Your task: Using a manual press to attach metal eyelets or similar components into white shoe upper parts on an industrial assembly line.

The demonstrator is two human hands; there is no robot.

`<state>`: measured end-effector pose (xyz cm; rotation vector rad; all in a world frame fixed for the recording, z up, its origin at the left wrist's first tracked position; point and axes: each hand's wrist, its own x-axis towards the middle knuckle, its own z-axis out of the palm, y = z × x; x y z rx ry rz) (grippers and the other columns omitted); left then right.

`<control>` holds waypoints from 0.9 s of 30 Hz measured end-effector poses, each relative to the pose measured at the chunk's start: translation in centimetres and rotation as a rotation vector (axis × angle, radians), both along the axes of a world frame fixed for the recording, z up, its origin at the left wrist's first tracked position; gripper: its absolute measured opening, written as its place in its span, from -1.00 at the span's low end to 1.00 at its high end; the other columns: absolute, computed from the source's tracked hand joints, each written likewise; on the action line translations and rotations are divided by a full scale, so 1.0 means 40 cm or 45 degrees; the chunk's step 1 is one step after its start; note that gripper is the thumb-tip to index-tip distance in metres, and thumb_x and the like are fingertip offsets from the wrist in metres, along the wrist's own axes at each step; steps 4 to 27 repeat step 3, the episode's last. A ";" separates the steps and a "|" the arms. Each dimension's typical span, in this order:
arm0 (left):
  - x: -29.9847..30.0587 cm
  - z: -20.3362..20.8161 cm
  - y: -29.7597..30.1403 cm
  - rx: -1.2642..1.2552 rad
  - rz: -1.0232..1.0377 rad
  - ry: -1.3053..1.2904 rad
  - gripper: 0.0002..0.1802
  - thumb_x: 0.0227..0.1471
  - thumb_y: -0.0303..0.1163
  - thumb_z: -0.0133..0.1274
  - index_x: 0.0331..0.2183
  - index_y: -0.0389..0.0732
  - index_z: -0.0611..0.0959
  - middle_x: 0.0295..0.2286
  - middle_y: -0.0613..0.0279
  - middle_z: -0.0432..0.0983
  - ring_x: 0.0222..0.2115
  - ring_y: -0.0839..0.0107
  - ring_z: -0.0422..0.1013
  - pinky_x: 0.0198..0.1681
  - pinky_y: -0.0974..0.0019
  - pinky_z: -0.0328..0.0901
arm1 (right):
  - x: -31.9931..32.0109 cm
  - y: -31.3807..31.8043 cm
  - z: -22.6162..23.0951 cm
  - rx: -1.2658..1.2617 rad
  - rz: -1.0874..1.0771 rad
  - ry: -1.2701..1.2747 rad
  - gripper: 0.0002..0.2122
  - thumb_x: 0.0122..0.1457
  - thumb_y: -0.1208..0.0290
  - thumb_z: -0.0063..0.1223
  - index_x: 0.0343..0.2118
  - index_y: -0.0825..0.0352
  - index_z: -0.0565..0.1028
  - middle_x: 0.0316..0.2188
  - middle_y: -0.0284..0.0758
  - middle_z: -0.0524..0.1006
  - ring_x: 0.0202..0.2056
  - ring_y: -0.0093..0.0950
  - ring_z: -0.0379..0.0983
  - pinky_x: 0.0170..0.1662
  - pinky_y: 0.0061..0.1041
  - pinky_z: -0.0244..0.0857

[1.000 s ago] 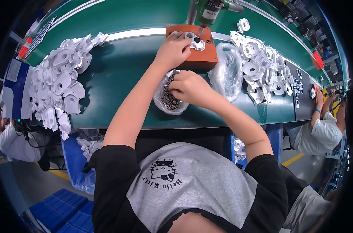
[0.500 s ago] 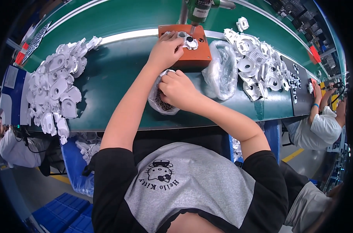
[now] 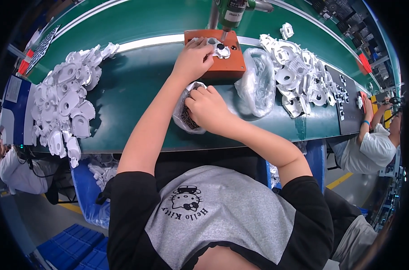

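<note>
My left hand lies over a white plastic part seated on an orange fixture block, its fingers closed on the part's left side. A round black piece shows in the part. Directly above hangs a green power screwdriver, its tip close over the part. Nearer to me, a clear plastic bag of small dark metal pieces, probably screws, stands on the table. My right hand reaches into it with curled fingers pressed together; the fingertips and anything between them are hidden.
White plastic parts are heaped on the left, with another heap on the right. A crumpled clear bag lies right of the block. Small black pieces sit on a dark board farther right. Blue bins stand below the table; co-workers sit on both sides.
My right hand has shifted slightly at the bag, and more of the bag's far rim shows. My left hand stays on the white part.
</note>
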<state>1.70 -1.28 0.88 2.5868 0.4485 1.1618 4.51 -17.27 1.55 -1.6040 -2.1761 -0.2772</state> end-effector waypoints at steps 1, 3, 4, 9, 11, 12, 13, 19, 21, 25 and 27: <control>0.000 0.000 0.000 0.005 0.002 0.001 -0.84 -0.09 -0.38 0.01 -0.38 -0.20 0.55 -0.16 -0.11 0.48 -0.03 0.00 0.34 0.12 0.07 0.17 | 0.001 0.000 -0.003 0.000 -0.002 -0.001 -0.86 -0.23 0.40 0.19 -0.55 0.28 0.49 -0.49 -0.36 0.43 -0.32 -0.38 0.35 -0.26 -0.40 0.15; 0.000 0.000 0.001 0.010 0.004 0.001 -0.84 -0.09 -0.38 0.01 -0.38 -0.20 0.55 -0.16 -0.11 0.48 -0.03 0.00 0.34 0.12 0.07 0.17 | 0.005 0.004 -0.012 0.004 0.004 0.055 -0.85 -0.23 0.39 0.19 -0.55 0.26 0.49 -0.48 -0.37 0.43 -0.31 -0.37 0.36 -0.26 -0.38 0.15; 0.000 0.000 0.001 0.010 0.004 0.001 -0.84 -0.09 -0.38 0.01 -0.38 -0.20 0.55 -0.16 -0.11 0.48 -0.03 0.00 0.34 0.12 0.07 0.17 | 0.005 0.004 -0.012 0.004 0.004 0.055 -0.85 -0.23 0.39 0.19 -0.55 0.26 0.49 -0.48 -0.37 0.43 -0.31 -0.37 0.36 -0.26 -0.38 0.15; 0.000 0.000 0.001 0.010 0.004 0.001 -0.84 -0.09 -0.38 0.01 -0.38 -0.20 0.55 -0.16 -0.11 0.48 -0.03 0.00 0.34 0.12 0.07 0.17 | 0.005 0.004 -0.012 0.004 0.004 0.055 -0.85 -0.23 0.39 0.19 -0.55 0.26 0.49 -0.48 -0.37 0.43 -0.31 -0.37 0.36 -0.26 -0.38 0.15; 0.000 0.000 0.001 0.010 0.004 0.001 -0.84 -0.09 -0.38 0.01 -0.38 -0.20 0.55 -0.16 -0.11 0.48 -0.03 0.00 0.34 0.12 0.07 0.17 | 0.005 0.004 -0.012 0.004 0.004 0.055 -0.85 -0.23 0.39 0.19 -0.55 0.26 0.49 -0.48 -0.37 0.43 -0.31 -0.37 0.36 -0.26 -0.38 0.15; 0.000 0.000 0.001 0.010 0.004 0.001 -0.84 -0.09 -0.38 0.01 -0.38 -0.20 0.55 -0.16 -0.11 0.48 -0.03 0.00 0.34 0.12 0.07 0.17 | 0.005 0.004 -0.012 0.004 0.004 0.055 -0.85 -0.23 0.39 0.19 -0.55 0.26 0.49 -0.48 -0.37 0.43 -0.31 -0.37 0.36 -0.26 -0.38 0.15; 0.000 0.000 0.001 0.010 0.004 0.001 -0.84 -0.09 -0.38 0.01 -0.38 -0.20 0.55 -0.16 -0.11 0.48 -0.03 0.00 0.34 0.12 0.07 0.17 | 0.005 0.004 -0.012 0.004 0.004 0.055 -0.85 -0.23 0.39 0.19 -0.55 0.26 0.49 -0.48 -0.37 0.43 -0.31 -0.37 0.36 -0.26 -0.38 0.15; 0.000 0.000 0.001 0.010 0.004 0.001 -0.84 -0.09 -0.38 0.01 -0.38 -0.20 0.55 -0.16 -0.11 0.48 -0.03 0.00 0.34 0.12 0.07 0.17 | 0.005 0.004 -0.012 0.004 0.004 0.055 -0.85 -0.23 0.39 0.19 -0.55 0.26 0.49 -0.48 -0.37 0.43 -0.31 -0.37 0.36 -0.26 -0.38 0.15; 0.000 0.000 0.001 0.010 0.004 0.001 -0.84 -0.09 -0.38 0.01 -0.38 -0.20 0.55 -0.16 -0.11 0.48 -0.03 0.00 0.34 0.12 0.07 0.17 | 0.005 0.004 -0.012 0.004 0.004 0.055 -0.85 -0.23 0.39 0.19 -0.55 0.26 0.49 -0.48 -0.37 0.43 -0.31 -0.37 0.36 -0.26 -0.38 0.15; 0.000 0.000 0.001 0.010 0.004 0.001 -0.84 -0.09 -0.38 0.01 -0.38 -0.20 0.55 -0.16 -0.11 0.48 -0.03 0.00 0.34 0.12 0.07 0.17 | 0.005 0.004 -0.012 0.004 0.004 0.055 -0.85 -0.23 0.39 0.19 -0.55 0.26 0.49 -0.48 -0.37 0.43 -0.31 -0.37 0.36 -0.26 -0.38 0.15; 0.000 0.000 0.001 0.010 0.004 0.001 -0.84 -0.09 -0.38 0.01 -0.38 -0.20 0.55 -0.16 -0.11 0.48 -0.03 0.00 0.34 0.12 0.07 0.17 | 0.005 0.004 -0.012 0.004 0.004 0.055 -0.85 -0.23 0.39 0.19 -0.55 0.26 0.49 -0.48 -0.37 0.43 -0.31 -0.37 0.36 -0.26 -0.38 0.15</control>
